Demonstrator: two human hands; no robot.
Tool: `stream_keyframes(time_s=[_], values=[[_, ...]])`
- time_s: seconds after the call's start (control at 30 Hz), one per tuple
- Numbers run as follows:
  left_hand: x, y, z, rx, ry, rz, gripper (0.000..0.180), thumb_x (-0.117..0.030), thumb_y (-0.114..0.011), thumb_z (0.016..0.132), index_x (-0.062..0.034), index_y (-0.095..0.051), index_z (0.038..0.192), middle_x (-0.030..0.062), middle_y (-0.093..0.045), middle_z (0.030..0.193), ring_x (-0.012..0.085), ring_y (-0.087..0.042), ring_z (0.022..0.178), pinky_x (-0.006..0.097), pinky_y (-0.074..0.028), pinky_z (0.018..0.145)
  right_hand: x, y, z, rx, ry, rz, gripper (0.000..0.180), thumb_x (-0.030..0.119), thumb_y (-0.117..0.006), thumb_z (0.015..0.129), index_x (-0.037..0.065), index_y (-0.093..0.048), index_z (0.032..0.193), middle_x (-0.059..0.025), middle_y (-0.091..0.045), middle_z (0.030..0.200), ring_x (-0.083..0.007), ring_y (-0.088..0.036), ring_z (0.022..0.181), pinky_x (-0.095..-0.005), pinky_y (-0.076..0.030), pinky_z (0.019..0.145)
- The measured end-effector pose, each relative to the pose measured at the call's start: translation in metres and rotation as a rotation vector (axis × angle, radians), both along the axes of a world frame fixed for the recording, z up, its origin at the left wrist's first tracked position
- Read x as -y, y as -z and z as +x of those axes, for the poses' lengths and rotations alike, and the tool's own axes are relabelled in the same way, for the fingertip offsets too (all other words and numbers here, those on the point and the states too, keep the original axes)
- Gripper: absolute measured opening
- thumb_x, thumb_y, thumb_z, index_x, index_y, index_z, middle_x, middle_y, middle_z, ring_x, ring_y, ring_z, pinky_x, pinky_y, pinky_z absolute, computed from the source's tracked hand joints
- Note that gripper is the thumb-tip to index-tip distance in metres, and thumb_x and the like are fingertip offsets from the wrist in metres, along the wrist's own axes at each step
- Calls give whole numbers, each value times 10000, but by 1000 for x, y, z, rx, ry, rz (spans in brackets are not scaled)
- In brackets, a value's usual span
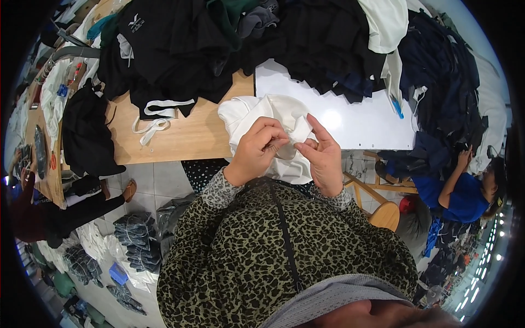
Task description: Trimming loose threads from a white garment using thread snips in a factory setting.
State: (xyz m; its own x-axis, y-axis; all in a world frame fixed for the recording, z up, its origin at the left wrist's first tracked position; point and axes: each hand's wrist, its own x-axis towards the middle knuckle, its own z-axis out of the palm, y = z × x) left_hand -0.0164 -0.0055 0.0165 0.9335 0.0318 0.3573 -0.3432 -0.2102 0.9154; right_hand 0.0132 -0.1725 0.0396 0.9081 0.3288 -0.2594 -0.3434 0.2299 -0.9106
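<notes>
A white garment [257,112] hangs over the front edge of the wooden table [186,139]. My left hand [257,150] is closed on a fold of it, fingers curled. My right hand [322,156] pinches the same fold from the other side, thumb and forefinger together and the other fingers raised. Both hands meet over the table's edge, close to my chest. My sleeves are in a green and black spotted print.
A heap of black and navy clothes [273,38] covers the back of the table, beside a white board [350,115] with a blue pen [397,106]. A person in blue [459,194] sits at right by a wooden stool [383,210]. Bundled dark garments [134,240] lie on the floor at left.
</notes>
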Motion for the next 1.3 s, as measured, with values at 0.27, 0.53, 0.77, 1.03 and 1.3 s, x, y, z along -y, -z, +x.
stream_keyframes(time_s=[0.27, 0.53, 0.77, 1.03, 1.3], values=[[6, 1, 1, 122, -68, 200, 73, 16, -618, 803, 16, -586, 869, 63, -550, 906, 128, -579, 675, 236, -475, 588, 0, 3, -2, 31, -26, -22, 655, -85, -607, 779, -8, -332, 1369, 12, -553, 813, -27, -505, 726, -152, -424, 684], [1, 1, 4, -450, 56, -550, 47, -46, -555, 878, -4, -562, 858, 23, -548, 780, 72, -519, 638, 193, -423, 563, -3, 1, 2, -76, -5, 60, 653, -105, -619, 760, -63, -330, 1344, -69, -545, 1000, -71, -549, 796, -196, -474, 762], [-8, 2, 4, -581, 53, -606, 65, -77, -549, 889, -16, -551, 868, 11, -554, 719, 60, -478, 612, 189, -402, 583, -5, 4, 2, -35, 8, 57, 641, -114, -621, 748, -32, -368, 1331, -81, -454, 1179, -83, -541, 822, -204, -475, 763], [1, -8, 14, -166, 6, -176, 78, -54, -595, 845, 16, -562, 834, 45, -544, 835, 116, -520, 645, 217, -429, 579, -2, 9, 1, 292, -21, -61, 556, -111, -582, 756, -11, -441, 1284, -48, -455, 1248, -82, -529, 848, -197, -470, 740], [7, -18, 18, -34, 37, 72, 60, -52, -617, 828, -7, -582, 847, 58, -542, 834, 136, -513, 652, 238, -420, 579, 0, 12, 5, 307, -127, -170, 236, -36, -595, 824, -37, -610, 1060, -70, -613, 988, -102, -560, 831, -215, -464, 727]])
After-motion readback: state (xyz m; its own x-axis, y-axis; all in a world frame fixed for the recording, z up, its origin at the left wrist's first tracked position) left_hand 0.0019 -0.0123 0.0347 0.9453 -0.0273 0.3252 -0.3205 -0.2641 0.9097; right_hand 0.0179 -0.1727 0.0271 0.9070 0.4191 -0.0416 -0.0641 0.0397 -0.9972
